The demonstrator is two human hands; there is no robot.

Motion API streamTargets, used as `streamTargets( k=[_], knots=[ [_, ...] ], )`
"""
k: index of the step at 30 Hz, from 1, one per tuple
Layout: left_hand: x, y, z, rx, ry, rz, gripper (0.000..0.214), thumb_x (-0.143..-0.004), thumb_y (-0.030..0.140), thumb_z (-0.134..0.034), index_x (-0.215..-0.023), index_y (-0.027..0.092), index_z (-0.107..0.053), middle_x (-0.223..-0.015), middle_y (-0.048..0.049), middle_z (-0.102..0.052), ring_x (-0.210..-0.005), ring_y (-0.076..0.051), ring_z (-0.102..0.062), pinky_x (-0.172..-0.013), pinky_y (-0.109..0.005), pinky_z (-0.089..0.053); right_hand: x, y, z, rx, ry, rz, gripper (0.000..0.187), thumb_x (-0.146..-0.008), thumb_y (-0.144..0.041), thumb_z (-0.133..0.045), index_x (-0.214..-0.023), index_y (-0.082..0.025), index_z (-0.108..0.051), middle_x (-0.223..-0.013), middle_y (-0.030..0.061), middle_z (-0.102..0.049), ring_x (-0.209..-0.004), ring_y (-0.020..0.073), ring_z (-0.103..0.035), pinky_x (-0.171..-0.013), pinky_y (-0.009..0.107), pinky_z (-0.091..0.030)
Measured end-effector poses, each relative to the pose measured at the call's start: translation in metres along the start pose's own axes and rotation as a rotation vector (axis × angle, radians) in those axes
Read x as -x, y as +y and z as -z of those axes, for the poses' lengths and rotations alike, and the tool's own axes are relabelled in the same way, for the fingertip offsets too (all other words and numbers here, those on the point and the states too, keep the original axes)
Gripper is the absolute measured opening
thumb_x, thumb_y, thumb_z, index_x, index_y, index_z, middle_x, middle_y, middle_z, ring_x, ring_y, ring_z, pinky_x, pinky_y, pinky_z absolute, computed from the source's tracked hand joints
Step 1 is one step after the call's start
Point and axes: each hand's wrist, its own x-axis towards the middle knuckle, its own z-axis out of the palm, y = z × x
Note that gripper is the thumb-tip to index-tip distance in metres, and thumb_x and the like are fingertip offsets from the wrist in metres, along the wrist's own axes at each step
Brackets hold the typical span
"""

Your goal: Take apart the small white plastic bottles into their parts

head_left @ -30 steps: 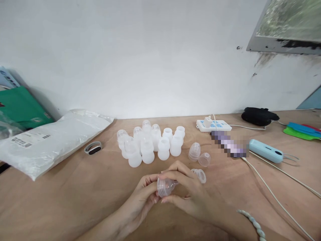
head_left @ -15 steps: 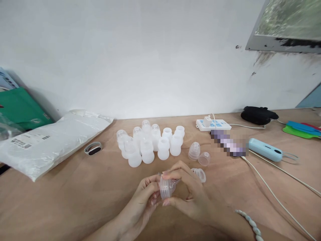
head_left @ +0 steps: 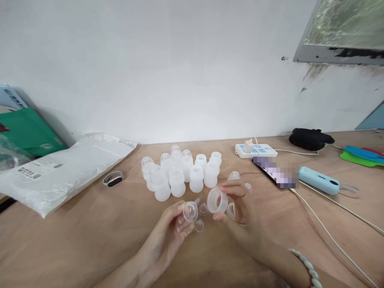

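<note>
My left hand [head_left: 173, 228] pinches a clear bottle nipple [head_left: 190, 211], its round base facing up toward me. In my right hand [head_left: 241, 212], thumb and fingers grip a translucent threaded bottle collar [head_left: 212, 201], held apart from the nipple. Small clear round pieces, one a disc [head_left: 200, 226], lie on the table between and just beyond my hands. Another clear ring [head_left: 231, 211] shows partly behind my right fingers. Beyond the hands stand several frosted white baby bottles [head_left: 178, 188]; some wear clear tops. A clear domed cap [head_left: 234, 176] is partly hidden by my right hand.
On the brown table [head_left: 75, 248], a white plastic parcel [head_left: 69, 168] and a fitness band [head_left: 113, 179] lie left. To the right are a power strip [head_left: 268, 151], a phone [head_left: 271, 172], a light-blue device [head_left: 319, 179], cables and a black pouch [head_left: 311, 139].
My hands have moved apart. The collar, previously held together with the nipple between both hands, is now separate in my right hand, while the nipple stays in my left.
</note>
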Motion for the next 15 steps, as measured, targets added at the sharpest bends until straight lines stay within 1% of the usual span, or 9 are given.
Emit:
streamTargets(
  k=[3, 5, 6, 8, 10, 12, 13, 15],
  knots=[
    [-0.008, 0.005, 0.003, 0.019, 0.000, -0.043, 0.033, -0.063, 0.019, -0.081, -0.056, 0.016, -0.049, -0.056, 0.0071, -0.040, -0.052, -0.007, -0.030, -0.049, -0.019, -0.039, -0.013, 0.009, 0.011, 0.131, 0.050, -0.024, 0.033, -0.090, -0.026, -0.064, -0.120, -0.026, -0.051, -0.111, 0.0077, -0.055, -0.104, 0.0241, -0.056, -0.087, 0.040, -0.050],
    [-0.013, 0.007, 0.007, 0.008, 0.000, -0.054, 0.027, -0.063, 0.018, -0.078, -0.060, 0.016, -0.051, -0.060, 0.0057, -0.044, -0.053, -0.007, -0.033, -0.048, -0.019, -0.039, -0.023, 0.012, 0.019, 0.247, 0.033, -0.025, 0.031, -0.089, -0.023, -0.063, -0.119, -0.024, -0.053, -0.112, 0.0083, -0.055, -0.103, 0.0241, -0.057, -0.086, 0.040, -0.050],
    [-0.015, 0.008, 0.009, -0.005, 0.001, -0.056, 0.024, -0.064, 0.019, -0.076, -0.062, 0.016, -0.052, -0.063, 0.0051, -0.045, -0.054, -0.007, -0.034, -0.048, -0.020, -0.039, -0.027, 0.013, 0.022, 0.304, 0.001, -0.022, 0.030, -0.089, -0.022, -0.062, -0.117, -0.023, -0.055, -0.112, 0.0087, -0.055, -0.101, 0.0241, -0.058, -0.085, 0.039, -0.051],
    [-0.019, 0.007, 0.013, -0.048, 0.007, -0.063, 0.021, -0.064, 0.021, -0.073, -0.064, 0.016, -0.053, -0.065, 0.0043, -0.046, -0.055, -0.008, -0.036, -0.049, -0.020, -0.039, -0.033, 0.016, 0.027, 0.403, -0.139, -0.039, 0.028, -0.089, -0.021, -0.061, -0.116, -0.022, -0.056, -0.113, 0.0094, -0.056, -0.099, 0.0243, -0.059, -0.082, 0.039, -0.051],
    [-0.021, 0.006, 0.017, -0.122, 0.019, -0.090, 0.020, -0.065, 0.024, -0.071, -0.064, 0.017, -0.053, -0.065, 0.0041, -0.046, -0.056, -0.009, -0.035, -0.049, -0.021, -0.038, -0.036, 0.019, 0.030, 0.485, -0.338, -0.085, 0.028, -0.088, -0.017, -0.060, -0.115, -0.021, -0.056, -0.114, 0.0097, -0.057, -0.097, 0.0248, -0.059, -0.081, 0.040, -0.051],
    [-0.024, 0.005, 0.020, -0.216, 0.034, -0.142, 0.020, -0.067, 0.027, -0.070, -0.064, 0.017, -0.053, -0.065, 0.0041, -0.044, -0.057, -0.010, -0.034, -0.050, -0.021, -0.037, -0.036, 0.020, 0.031, 0.560, -0.528, -0.128, 0.026, -0.084, -0.012, -0.061, -0.109, -0.020, -0.057, -0.111, 0.0095, -0.059, -0.095, 0.0252, -0.059, -0.079, 0.041, -0.050],
    [-0.025, 0.004, 0.022, -0.266, 0.042, -0.173, 0.020, -0.068, 0.028, -0.069, -0.064, 0.017, -0.053, -0.065, 0.0039, -0.044, -0.057, -0.010, -0.034, -0.050, -0.021, -0.037, -0.036, 0.020, 0.032, 0.591, -0.602, -0.137, 0.023, -0.082, -0.010, -0.062, -0.104, -0.019, -0.058, -0.108, 0.0091, -0.060, -0.094, 0.0252, -0.059, -0.078, 0.040, -0.050],
    [-0.026, 0.002, 0.025, -0.377, 0.044, -0.229, 0.019, -0.070, 0.029, -0.069, -0.065, 0.017, -0.055, -0.066, 0.0032, -0.046, -0.059, -0.011, -0.035, -0.052, -0.021, -0.035, -0.037, 0.017, 0.032, 0.624, -0.709, -0.133, 0.018, -0.080, -0.010, -0.065, -0.094, -0.018, -0.058, -0.102, 0.0076, -0.061, -0.091, 0.0244, -0.058, -0.078, 0.039, -0.048]
  ],
)
